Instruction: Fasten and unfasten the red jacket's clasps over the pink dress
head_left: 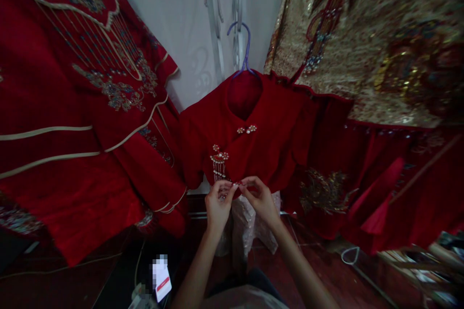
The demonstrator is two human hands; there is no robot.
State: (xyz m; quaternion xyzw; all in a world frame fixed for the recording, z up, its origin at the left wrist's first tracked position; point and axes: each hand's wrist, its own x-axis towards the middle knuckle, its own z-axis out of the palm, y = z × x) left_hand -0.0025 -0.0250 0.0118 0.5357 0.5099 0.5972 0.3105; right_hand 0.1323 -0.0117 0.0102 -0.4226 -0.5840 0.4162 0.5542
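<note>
Top (268,159), red and short-sleeved, hangs from a purple hanger (247,48) at the middle of the frame, and your hands meet at its lower edge. Your left hand (217,203) and right hand (261,199) have their fingers drawn narrow, tips nearly touching, pinching the cloth there; whether some small trim sits between them is too small to tell. Expect the top to be light and soft, likely to fold and swing rather than resist you, with the hanger giving little steadiness. Its ornaments look stiffer and more fragile: the clasp (247,130) on the chest, and the pendant (219,157) just above your left hand, whose bead strings dangle close to your fingers and could snag. Take hold of plain cloth at the lower edge, off the beads. For room, mind the robe (72,116) filling the left of the frame, just beside the top, and the sequinned cloth (362,53) at upper right. Pale cloth (243,215) shows below your hands, and a phone (164,284) is at lower left. Your easiest direction should be toward yourself, at the lower middle.
</note>
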